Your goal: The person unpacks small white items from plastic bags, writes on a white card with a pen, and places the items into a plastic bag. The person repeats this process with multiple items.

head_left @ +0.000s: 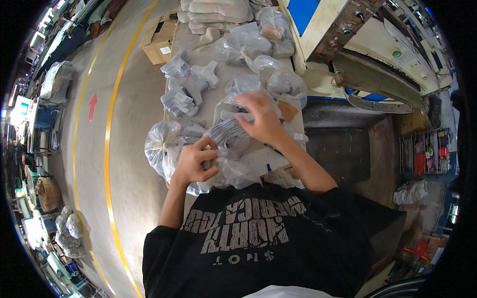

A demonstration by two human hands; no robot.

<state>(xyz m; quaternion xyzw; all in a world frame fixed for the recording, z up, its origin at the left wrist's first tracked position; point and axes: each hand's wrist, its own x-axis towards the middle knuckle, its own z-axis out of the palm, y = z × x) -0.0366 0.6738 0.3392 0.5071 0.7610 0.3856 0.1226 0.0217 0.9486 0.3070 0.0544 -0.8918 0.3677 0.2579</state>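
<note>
A bundle of thin grey cut pieces (227,130), stacked with their edges fanned, lies in front of me among clear plastic bags. At its near left end is my left hand (195,161), fingers curled and closed on the edge of the bundle. Over the far right side of the bundle hovers my right hand (259,118); its fingers are blurred by motion, with thumb and fingers apart and nothing visible between them. A knotted clear bag (163,144) of grey pieces sits left of my left hand. More grey stacks (180,102) lie beyond.
The worktable (198,42) also carries filled clear bags (243,47) and piled pale pieces (216,12). A cardboard box (159,39) stands at its far left. A large machine (343,35) rises at the right. Yellow floor lines (108,129) run along the left.
</note>
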